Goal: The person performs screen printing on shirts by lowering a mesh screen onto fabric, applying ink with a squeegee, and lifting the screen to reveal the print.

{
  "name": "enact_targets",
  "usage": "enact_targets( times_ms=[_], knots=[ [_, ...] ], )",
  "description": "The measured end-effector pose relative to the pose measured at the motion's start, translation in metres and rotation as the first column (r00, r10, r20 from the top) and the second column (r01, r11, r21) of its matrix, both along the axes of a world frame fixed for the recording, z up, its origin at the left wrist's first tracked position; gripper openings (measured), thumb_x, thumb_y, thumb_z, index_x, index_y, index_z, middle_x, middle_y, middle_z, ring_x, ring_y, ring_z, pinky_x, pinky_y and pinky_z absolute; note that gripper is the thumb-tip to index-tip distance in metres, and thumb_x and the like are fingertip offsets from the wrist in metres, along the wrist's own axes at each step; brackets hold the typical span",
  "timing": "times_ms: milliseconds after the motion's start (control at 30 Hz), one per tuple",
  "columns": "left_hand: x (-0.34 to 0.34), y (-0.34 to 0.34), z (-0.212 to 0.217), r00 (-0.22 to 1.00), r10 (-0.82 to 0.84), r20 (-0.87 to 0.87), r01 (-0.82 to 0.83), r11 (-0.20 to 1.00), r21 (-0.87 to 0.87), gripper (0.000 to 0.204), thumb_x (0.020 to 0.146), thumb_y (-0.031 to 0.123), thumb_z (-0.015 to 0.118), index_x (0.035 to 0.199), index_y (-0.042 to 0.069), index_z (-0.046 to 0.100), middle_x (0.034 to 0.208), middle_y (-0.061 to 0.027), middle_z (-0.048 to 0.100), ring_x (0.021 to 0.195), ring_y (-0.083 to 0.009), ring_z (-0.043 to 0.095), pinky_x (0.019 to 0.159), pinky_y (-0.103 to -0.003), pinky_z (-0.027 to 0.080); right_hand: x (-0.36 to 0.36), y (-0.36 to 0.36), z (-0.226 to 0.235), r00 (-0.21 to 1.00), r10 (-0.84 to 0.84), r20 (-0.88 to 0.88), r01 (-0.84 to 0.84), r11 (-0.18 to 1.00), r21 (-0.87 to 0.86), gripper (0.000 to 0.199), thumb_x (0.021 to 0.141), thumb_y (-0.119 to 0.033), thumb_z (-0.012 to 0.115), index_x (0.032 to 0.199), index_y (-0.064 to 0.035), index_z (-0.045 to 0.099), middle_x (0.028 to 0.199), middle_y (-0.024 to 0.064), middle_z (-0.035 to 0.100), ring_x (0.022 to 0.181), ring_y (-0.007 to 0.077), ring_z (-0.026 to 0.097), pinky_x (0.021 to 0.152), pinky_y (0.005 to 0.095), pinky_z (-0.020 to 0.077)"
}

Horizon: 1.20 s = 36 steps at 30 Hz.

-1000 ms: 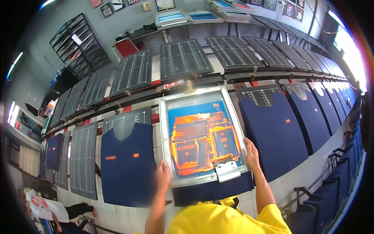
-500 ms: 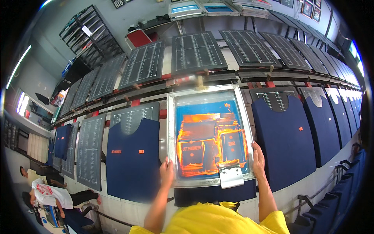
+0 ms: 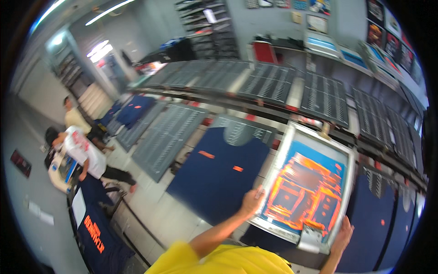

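Note:
A screen-printing frame (image 3: 279, 160) with a pale metal rim is held by its two sides in front of me. Its blue mesh is smeared with bright orange ink (image 3: 315, 179). My left hand (image 3: 251, 202) closes on the lower left rim. At the lower right rim, my right hand (image 3: 342, 234) grips with its fingers along the outer side. A squeegee (image 3: 310, 239) with a whitish handle rests at the frame's near end. Part of a dark navy shirt (image 3: 260, 238) shows under the frame. To the left, another navy shirt (image 3: 214, 176) lies on a board with two small orange prints.
Grey printing boards (image 3: 169, 134) line both sides of a dark rail (image 3: 219, 100). More navy shirts (image 3: 372, 223) lie on boards at right. Two people stand at far left, one in a white shirt (image 3: 82, 148). A navy garment (image 3: 93, 228) with orange print hangs near them.
My view has swung left, so the frame now appears lower right and tilted. Both hands stay on its rims. More of the left side of the room shows.

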<state>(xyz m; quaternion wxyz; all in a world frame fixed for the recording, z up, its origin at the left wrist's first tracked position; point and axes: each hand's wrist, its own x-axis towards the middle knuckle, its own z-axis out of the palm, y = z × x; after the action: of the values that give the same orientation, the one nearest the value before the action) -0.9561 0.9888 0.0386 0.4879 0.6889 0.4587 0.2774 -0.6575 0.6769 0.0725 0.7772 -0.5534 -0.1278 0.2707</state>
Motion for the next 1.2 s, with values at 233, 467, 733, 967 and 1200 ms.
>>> enact_targets(
  times_ms=[233, 467, 733, 967, 1200],
  knots=[
    [-0.051, 0.027, 0.034, 0.987, -0.038, 0.156, 0.018, 0.992, 0.124, 0.042, 0.099, 0.024, 0.048, 0.127, -0.005, 0.057, 0.118, -0.0251, 0.066, 0.114, -0.0313, 0.064, 0.093, -0.039, 0.049, -0.065, 0.001, 0.030, 0.905, 0.160, 0.394, 0.024, 0.905, -0.424, 0.082, 0.099, -0.061, 0.023, 0.145, 0.0053, 0.037, 0.153, 0.0217, 0.036, 0.141, 0.0435, 0.030, 0.118, 0.0516, 0.0216],
    [-0.163, 0.106, 0.045, 0.972, -0.010, 0.236, 0.014, 1.000, -0.011, 0.044, 0.098, 0.027, 0.053, 0.128, -0.006, 0.056, 0.120, -0.0239, 0.066, 0.115, -0.0305, 0.064, 0.093, -0.037, 0.050, -0.194, 0.118, 0.100, 0.898, 0.181, 0.402, 0.028, 0.887, -0.461, 0.049, 0.097, -0.033, 0.048, 0.129, 0.0031, 0.057, 0.124, 0.0246, 0.061, 0.115, 0.0355, 0.059, 0.103, 0.0453, 0.0439],
    [-0.265, 0.209, 0.051, 0.976, -0.003, 0.218, 0.000, 1.000, 0.013, 0.037, 0.099, 0.018, 0.052, 0.124, -0.008, 0.059, 0.100, -0.0145, 0.069, 0.093, -0.0146, 0.063, 0.082, -0.029, 0.048, -0.267, 0.211, 0.012, 0.996, 0.027, 0.090, -0.031, 0.999, 0.044, 0.066, 0.102, -0.046, 0.041, 0.137, 0.0092, 0.045, 0.135, 0.0180, 0.054, 0.126, 0.0268, 0.052, 0.110, 0.0403, 0.0359],
    [-0.286, 0.263, 0.032, 0.983, 0.071, 0.166, -0.067, 0.997, -0.031, 0.043, 0.098, 0.023, 0.053, 0.122, -0.012, 0.058, 0.103, -0.0171, 0.070, 0.097, -0.0195, 0.065, 0.086, -0.031, 0.048, -0.288, 0.264, 0.007, 0.993, 0.049, 0.111, -0.048, 0.999, -0.008, 0.068, 0.101, -0.047, 0.041, 0.139, 0.0097, 0.042, 0.138, 0.0181, 0.052, 0.128, 0.0257, 0.049, 0.111, 0.0392, 0.0342],
    [-0.283, 0.291, 0.032, 0.991, 0.038, 0.129, -0.024, 0.994, -0.110, 0.040, 0.097, 0.020, 0.054, 0.119, -0.013, 0.060, 0.105, -0.0153, 0.069, 0.100, -0.0189, 0.064, 0.090, -0.031, 0.047, -0.281, 0.287, 0.012, 0.988, 0.067, 0.136, -0.059, 0.996, -0.063, 0.068, 0.100, -0.049, 0.042, 0.137, 0.0093, 0.045, 0.136, 0.0179, 0.054, 0.125, 0.0245, 0.051, 0.108, 0.0391, 0.0364]
  ],
)
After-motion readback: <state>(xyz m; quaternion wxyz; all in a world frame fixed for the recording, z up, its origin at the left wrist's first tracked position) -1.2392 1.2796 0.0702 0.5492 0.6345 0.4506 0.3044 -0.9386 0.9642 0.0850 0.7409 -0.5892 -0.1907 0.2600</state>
